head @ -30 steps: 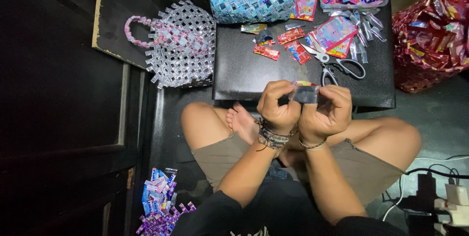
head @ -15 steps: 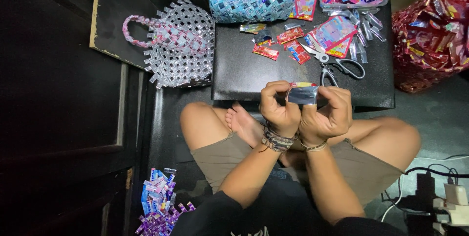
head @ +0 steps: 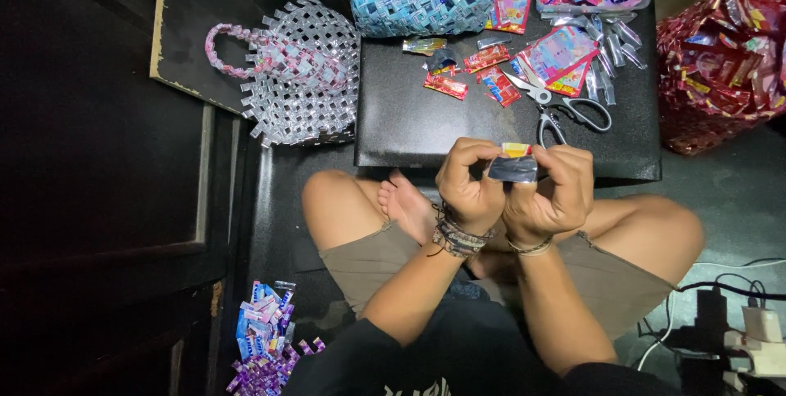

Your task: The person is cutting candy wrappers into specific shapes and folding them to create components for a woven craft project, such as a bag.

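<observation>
Here the left hand [head: 468, 187] and right hand [head: 550, 191] both pinch a small folded wrapper [head: 512, 167]; I think uneven pressure could make the fold slip open.

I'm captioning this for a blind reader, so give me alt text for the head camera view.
Seated cross-legged on the floor, a person pinches a small folded foil wrapper between the left hand and right hand. Ahead, a black board holds scissors and loose wrappers, with a silver woven bag to the left.
</observation>
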